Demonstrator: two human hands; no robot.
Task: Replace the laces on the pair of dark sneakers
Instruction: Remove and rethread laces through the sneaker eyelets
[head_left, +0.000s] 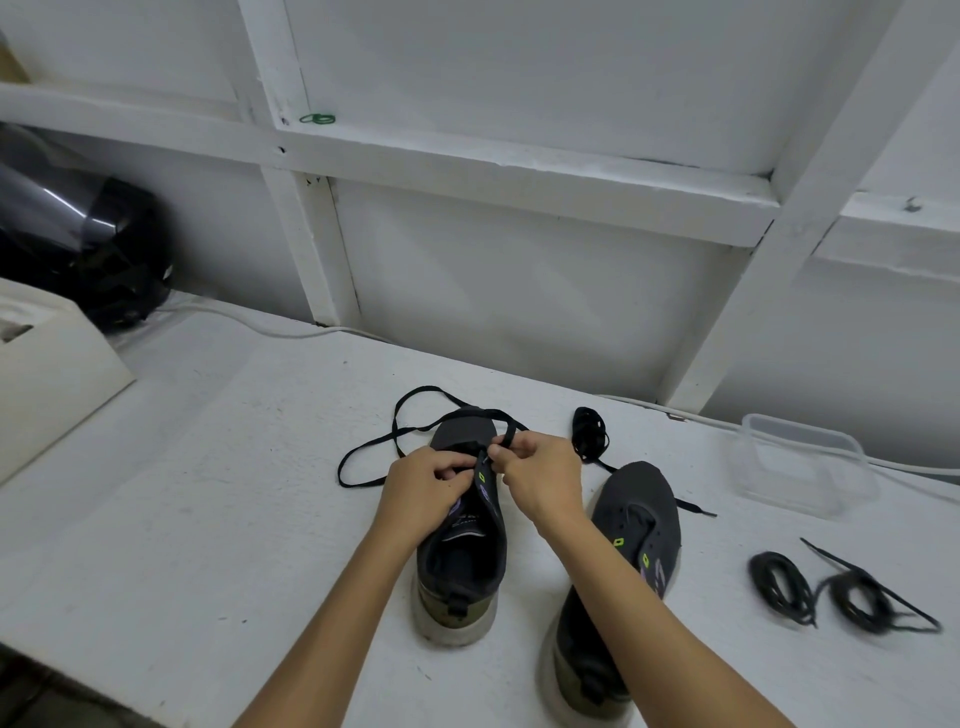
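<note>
Two dark grey cloth sneakers with pale, dirty soles stand side by side on the white table (208, 493), toes pointing away from the person so the lace holes face up and are easy to reach. The left sneaker (462, 545) is the one being worked on. The left hand (423, 486) curls over its tongue and seems to hold the shoe's upper steady; I cannot tell just what its fingers pinch. The right hand (540, 475) pinches a flat black lace (395, 431) at the holes. The rest of that lace lies in big loose loops at about eleven o'clock from the shoe, so it can slide freely.

The right sneaker (623, 571) has no lace in its holes and waits its turn. A bundled black lace (589, 434) sits at twelve o'clock from it, within easy reach. Two coiled round black laces (826, 590) lie at three o'clock, out of the way. I think those are a set put aside, but whether old or new I cannot say. A clear plastic box (808, 467) sits beyond them.
</note>
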